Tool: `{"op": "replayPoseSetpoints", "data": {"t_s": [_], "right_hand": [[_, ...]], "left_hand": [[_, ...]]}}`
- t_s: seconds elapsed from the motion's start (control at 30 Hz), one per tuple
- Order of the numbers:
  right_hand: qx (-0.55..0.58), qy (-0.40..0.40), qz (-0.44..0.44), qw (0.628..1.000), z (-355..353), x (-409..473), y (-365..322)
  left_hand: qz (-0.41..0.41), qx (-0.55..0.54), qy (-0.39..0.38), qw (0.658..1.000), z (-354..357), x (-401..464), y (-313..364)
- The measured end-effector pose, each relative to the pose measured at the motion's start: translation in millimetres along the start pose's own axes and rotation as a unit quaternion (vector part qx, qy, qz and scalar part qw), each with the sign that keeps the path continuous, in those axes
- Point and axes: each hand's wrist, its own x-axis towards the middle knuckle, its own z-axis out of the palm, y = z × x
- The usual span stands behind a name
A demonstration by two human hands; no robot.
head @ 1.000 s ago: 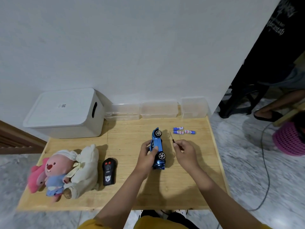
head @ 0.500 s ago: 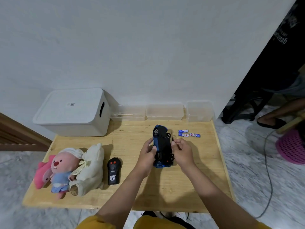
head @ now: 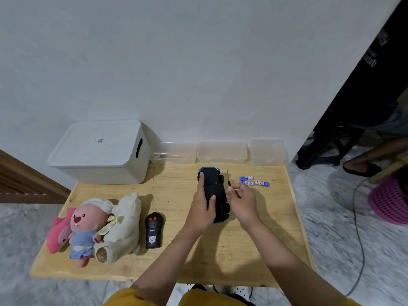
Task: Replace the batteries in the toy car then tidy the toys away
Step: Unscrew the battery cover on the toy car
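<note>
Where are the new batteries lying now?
In the head view, the batteries lie on the wooden table, far right, just beyond the right hand, before the clear boxes.

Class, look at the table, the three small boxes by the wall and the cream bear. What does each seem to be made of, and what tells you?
Table: apparently pale wood with a matt finish, grain lines showing.
Small boxes: probably clear plastic, since the wall shows through.
Cream bear: soft plush fabric by its fuzzy, slumped look; its filling is hidden.
</note>
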Motion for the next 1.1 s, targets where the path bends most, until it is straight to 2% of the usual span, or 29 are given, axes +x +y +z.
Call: {"op": "replayPoseSetpoints", "data": {"t_s": [0.23,0.43,0.57,0.7,0.93,1.1], "right_hand": [[0.013,0.002,-0.004,1.000,2.0,-5.9,-8.4],[-0.009,-0.006,-0.031,0.999,2.4,-8.5,-9.2],[-0.014,0.029,-0.105,0.994,-2.3,-13.3,-19.5],[0.033,0.084,-0.174,0.981,-8.9,-23.9,-46.2],[0.229,0.039,-0.127,0.964,-10.8,-40.9,-84.5],[0.183,0.065,-0.189,0.963,-6.6,-47.0,-95.1]], "left_hand": [[-0.008,0.050,0.023,0.998,-6.7,-2.0,-4.8],[-0.051,-0.036,0.038,0.997,-13.9,-3.5,2.2],[-0.070,-0.103,0.061,0.990,-16.5,-5.7,17.1],[-0.070,-0.138,0.081,0.985,-19.5,-4.5,36.7],[-0.037,-0.164,0.071,0.983,-30.2,-7.1,67.5],[-0.017,-0.166,0.074,0.983,-37.4,-11.7,82.2]]}}
